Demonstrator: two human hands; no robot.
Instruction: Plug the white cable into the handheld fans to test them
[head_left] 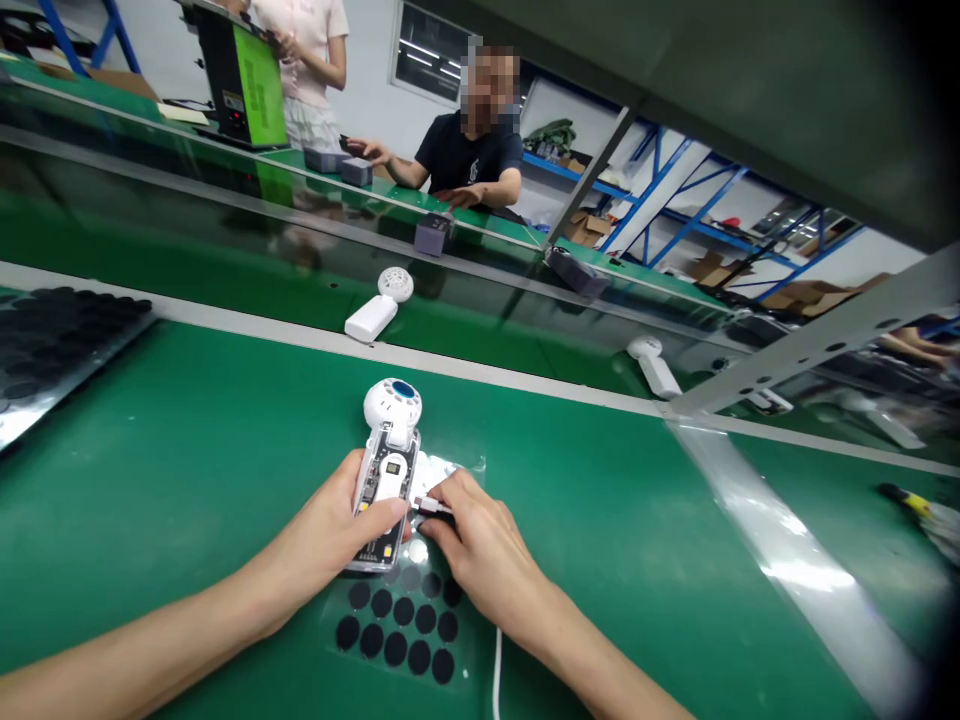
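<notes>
My left hand (330, 520) is closed around a white handheld fan (393, 410), its clear-fronted handle showing a circuit board and a small display. The fan's round head points away from me. In my right hand (476, 530) is a white cable plug (431, 504), pinched between thumb and fingers close to the right side of the handle. Whether the plug sits in a port I cannot tell. Its white cable (496, 670) runs down toward me. Under both hands lies a clear sheet of round black stickers (396, 648), partly covered by the fan.
A stack of sticker sheets (60, 345) lies at the left. Beyond the pale table rail (225, 328), white fans (373, 316) and grey boxes (433, 235) rest on a green belt. A metal post (817, 335) rises at right; a yellow-black tool (911, 503) lies nearby. Two people are across the belt.
</notes>
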